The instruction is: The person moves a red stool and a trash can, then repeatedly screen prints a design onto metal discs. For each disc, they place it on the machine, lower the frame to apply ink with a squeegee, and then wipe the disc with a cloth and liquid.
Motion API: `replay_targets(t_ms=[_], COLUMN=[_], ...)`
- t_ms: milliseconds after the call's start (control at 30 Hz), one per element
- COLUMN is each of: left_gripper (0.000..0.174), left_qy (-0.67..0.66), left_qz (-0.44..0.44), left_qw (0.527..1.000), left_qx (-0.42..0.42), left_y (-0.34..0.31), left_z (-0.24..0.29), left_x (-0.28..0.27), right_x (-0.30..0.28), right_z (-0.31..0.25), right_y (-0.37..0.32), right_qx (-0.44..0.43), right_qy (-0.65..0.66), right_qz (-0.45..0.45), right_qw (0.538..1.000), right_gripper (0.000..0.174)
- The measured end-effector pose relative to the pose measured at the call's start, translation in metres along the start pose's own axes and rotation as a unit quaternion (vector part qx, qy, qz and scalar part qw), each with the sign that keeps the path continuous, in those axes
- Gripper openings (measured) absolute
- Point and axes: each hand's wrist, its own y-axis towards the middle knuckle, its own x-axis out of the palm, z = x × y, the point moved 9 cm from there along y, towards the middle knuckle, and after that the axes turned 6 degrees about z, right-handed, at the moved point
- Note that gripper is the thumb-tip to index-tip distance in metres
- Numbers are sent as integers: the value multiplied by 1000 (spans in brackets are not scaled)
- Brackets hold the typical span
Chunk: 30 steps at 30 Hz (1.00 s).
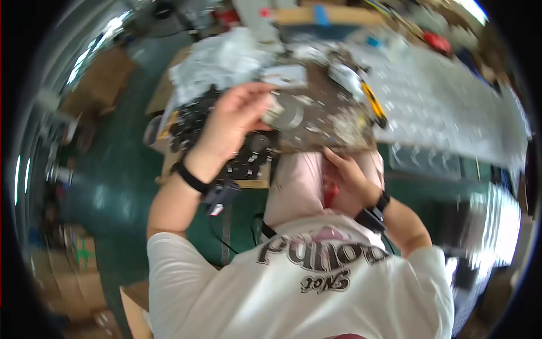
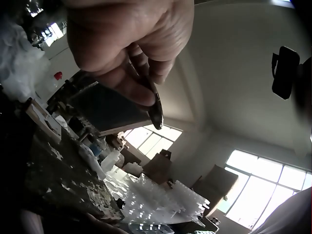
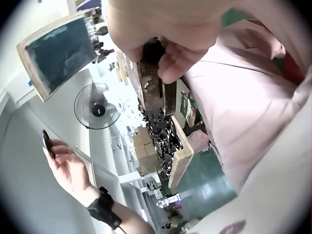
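Clear sheeting: spread along the right side, surface dimpled; judged to be moulded packing, laid there to leave the middle for handwork.
Brown board: worn and flaked, its near edge at the seated person's pink trousers; the close setting appears meant to spare reaching.
Wooden-rimmed tray: left of the board, loaded with dark parts; position suits the left hand.
Plastic bags: heaped at the far left, beyond most of the dark parts, seemingly out of the working space.
Right hand: at the board's near edge, fingers bent; whether they clamp the edge or merely rest there cannot be told.
Left hand: raised over the work area, thumb and fingers pinching a thin dark piece; the fingertip hold likely leaves its faces visible.
Yellow-handled tool: at the board's right edge, apparently kept handy.
Dark piece: at the left fingertips, clear of the board, edge-on in the left wrist view.
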Motion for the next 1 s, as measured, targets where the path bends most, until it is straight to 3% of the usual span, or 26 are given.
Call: replay_targets(t_ms=[33, 100, 167, 267, 333, 433, 533, 567, 600, 667, 700, 800, 900, 967, 1000], left_gripper=[21, 20, 20, 21, 20, 20, 20, 21, 21, 20, 20, 21, 21, 22, 22], left_qy=[-15, -33, -37, -44, -51, -22, -26, -30, -34, -25, -20, -34, -75, -72, -65], left_qz=[1, 8, 10, -7, -26, -85, -109, -121, -121, -106, -99, -83, -52, -59, -40], left_qw=[1000, 999, 999, 999, 998, 995, 991, 989, 989, 991, 992, 993, 993, 993, 994], left_qx=[3, 4, -9, -9, -27, -57, -77, -81, -81, -73, -71, -81, -77, -71, -75], left_y=[-7, -16, -15, 5, 19, 43, 63, 66, 68, 65, 62, 52, 41, 37, 34], left_z=[2, 7, 13, 9, -2, -13, -14, -15, -16, -20, -21, -26, -27, -27, -30], left_x=[-3, -6, -7, -17, -20, -16, -25, -24, -26, -32, -35, -31, -22, -17, -16], right_x=[-2, 31, 13, -8, 6, 6, -8, -8, -1, 14, 11, 13, -2, -3, -7], right_z=[5, 2, 17, 27, 12, 13, 7, 8, 16, 26, 29, 23, 10, -7, -8], right_y=[11, -17, -8, 17, -3, -4, 2, 5, 5, -5, -6, -2, -12, -16, -14], right_qx=[-4, 69, 165, 139, 127, 99, -28, -27, 24, 126, 128, 98, 2, -76, -70], right_qy=[-3, 91, 286, 161, 125, 97, -29, -32, 105, 371, 371, 229, 83, -2, -57], right_qz=[-21, -177, -86, -117, -115, -84, 16, 19, -35, -134, -128, -113, -8, 78, 99], right_qw=[1000, 978, 940, 970, 977, 987, 999, 999, 994, 910, 911, 962, 996, 994, 991], right_gripper=[32, 29, 38, 43, 43, 41, 45, 45, 45, 45, 45, 39, 34, 25, 19])
